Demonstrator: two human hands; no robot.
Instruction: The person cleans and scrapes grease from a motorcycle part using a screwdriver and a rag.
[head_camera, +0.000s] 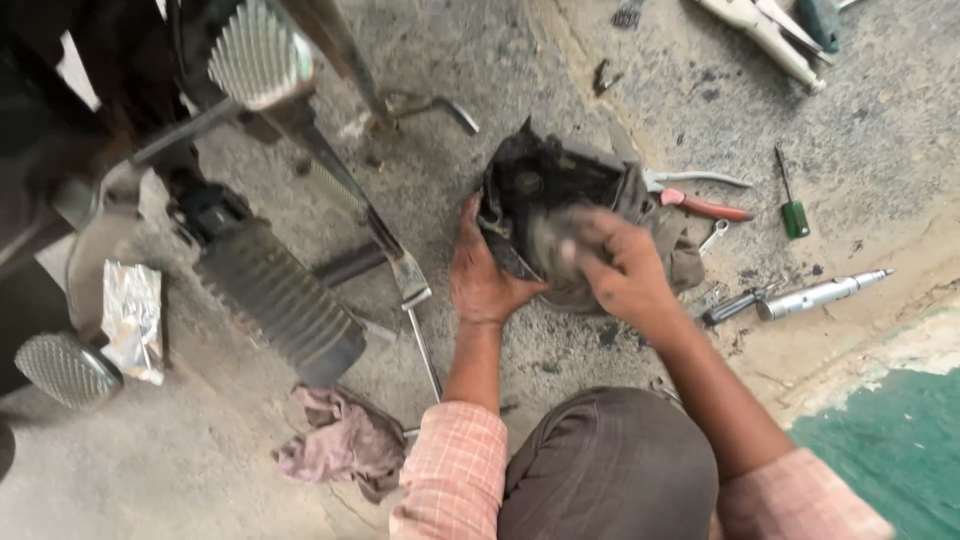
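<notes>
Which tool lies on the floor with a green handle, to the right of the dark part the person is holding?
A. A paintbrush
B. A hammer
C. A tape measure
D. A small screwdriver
D. A small screwdriver with a green handle and thin shaft lies on the concrete floor, right of the greasy dark part.

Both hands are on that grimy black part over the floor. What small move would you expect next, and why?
Probably another wiping stroke of the right hand across the black part. The left hand steadies its left edge, a grey rag is bunched against it, the right hand looks motion-blurred on its face, and the part is still dirty.
</notes>
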